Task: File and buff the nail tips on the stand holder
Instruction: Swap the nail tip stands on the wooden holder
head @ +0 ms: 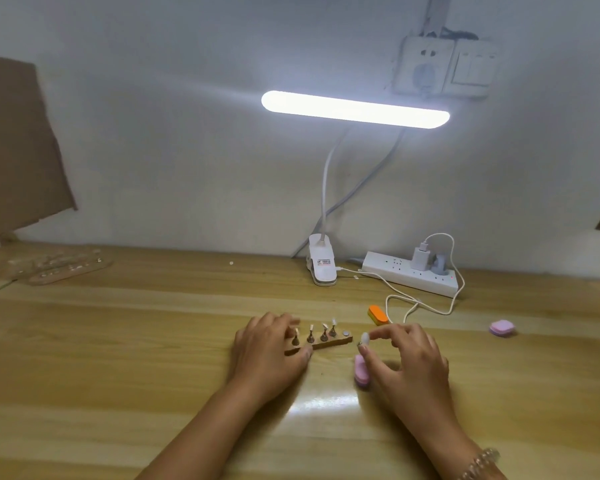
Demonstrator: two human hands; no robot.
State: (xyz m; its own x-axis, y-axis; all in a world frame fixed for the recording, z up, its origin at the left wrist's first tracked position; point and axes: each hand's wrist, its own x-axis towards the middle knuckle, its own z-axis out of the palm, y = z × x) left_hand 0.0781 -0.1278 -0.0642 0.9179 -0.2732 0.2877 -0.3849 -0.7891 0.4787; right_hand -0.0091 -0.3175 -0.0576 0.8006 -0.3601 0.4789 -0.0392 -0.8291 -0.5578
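There, the right hand [406, 358] pinched a small white nail tip [365, 337] just at three o'clock of the long wooden stand holder [340, 340], the left hand [267, 355] gripping its nine-o'clock end.

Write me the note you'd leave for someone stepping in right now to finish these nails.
Left hand: grips the left end of the wooden stand holder.
Right hand: pinches one nail tip on its peg, off the stand near its right end.
Stand: four tips sit on it; the right-end spot is empty.
Tools: pink buffer block lies under the right hand, orange file block behind the stand; neither is held.
Done: cannot tell.
Left: probably work the held tip, then reseat it.
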